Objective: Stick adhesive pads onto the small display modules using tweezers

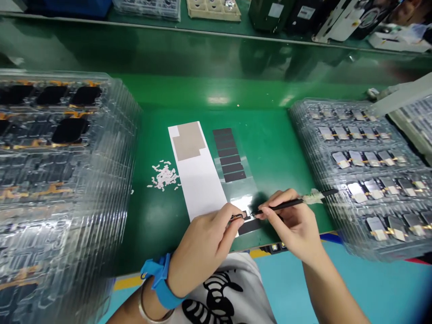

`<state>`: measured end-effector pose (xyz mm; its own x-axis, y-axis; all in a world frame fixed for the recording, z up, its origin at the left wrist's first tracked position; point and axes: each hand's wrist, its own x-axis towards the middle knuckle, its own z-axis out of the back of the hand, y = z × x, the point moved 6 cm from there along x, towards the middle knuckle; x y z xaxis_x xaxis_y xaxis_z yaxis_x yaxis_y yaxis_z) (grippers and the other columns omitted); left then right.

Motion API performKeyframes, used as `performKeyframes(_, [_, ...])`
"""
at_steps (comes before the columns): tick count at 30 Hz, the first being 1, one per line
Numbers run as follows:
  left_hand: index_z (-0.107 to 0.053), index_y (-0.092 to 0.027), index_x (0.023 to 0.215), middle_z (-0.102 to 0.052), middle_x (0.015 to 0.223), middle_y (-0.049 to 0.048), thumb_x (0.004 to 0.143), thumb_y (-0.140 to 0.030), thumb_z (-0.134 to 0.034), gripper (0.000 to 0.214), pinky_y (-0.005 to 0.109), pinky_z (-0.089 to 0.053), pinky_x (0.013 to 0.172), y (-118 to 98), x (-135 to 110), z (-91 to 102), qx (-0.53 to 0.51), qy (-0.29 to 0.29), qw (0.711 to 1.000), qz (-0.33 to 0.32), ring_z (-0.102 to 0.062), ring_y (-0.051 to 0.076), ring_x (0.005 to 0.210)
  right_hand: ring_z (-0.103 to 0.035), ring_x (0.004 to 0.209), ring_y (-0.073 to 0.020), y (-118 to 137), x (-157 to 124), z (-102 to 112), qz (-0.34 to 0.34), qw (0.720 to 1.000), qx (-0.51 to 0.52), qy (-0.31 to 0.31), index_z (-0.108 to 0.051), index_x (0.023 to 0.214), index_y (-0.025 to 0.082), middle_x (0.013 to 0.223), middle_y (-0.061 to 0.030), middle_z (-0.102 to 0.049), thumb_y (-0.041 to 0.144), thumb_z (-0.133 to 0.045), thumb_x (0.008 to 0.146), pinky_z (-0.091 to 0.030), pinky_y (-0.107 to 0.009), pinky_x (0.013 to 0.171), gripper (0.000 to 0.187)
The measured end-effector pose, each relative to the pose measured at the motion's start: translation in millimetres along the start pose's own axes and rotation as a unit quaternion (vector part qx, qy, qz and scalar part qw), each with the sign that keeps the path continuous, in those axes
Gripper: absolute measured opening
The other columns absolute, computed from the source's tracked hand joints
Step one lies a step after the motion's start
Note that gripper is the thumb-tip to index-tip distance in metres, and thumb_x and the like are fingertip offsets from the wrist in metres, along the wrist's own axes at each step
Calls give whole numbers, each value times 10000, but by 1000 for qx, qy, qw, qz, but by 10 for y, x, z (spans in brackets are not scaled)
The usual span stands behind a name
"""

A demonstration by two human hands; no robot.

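Observation:
My left hand [207, 238], with a blue strap on its wrist, pinches a small flat dark part [238, 217] at the front of the green table. My right hand [297, 225] is closed on black tweezers [286, 204], whose back end shows whitish tape. The tweezer tip points left and meets the small part's right side, close to my left fingertips. Details of the part are too small to make out. Under and beyond my hands lies a clear sheet with dark strips [227, 147]. Left of it is a long white sheet [202, 184] with a beige patch.
A pile of small white scraps [164, 177] lies left of the white sheet. Tall stacked clear trays [111, 180] with dark-screened parts stand at left. More clear trays [337, 180] hold silvery parts at right. A shelf [216, 33] with boxes and trays runs along the back.

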<state>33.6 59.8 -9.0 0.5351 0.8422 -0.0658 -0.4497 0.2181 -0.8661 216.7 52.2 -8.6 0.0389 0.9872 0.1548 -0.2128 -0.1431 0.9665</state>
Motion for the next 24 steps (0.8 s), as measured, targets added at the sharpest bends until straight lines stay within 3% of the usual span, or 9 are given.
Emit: performKeyframes(24, [-535, -238, 1023, -747, 842, -19, 1061, -260, -464, 83, 262, -449, 593, -34, 6, -28, 48, -5, 998, -32, -719, 179, 693, -737, 641, -147, 0, 23, -3, -6, 1000, 7, 7, -644, 874, 186, 782, -13, -681, 195, -732, 880, -649, -237, 612, 89])
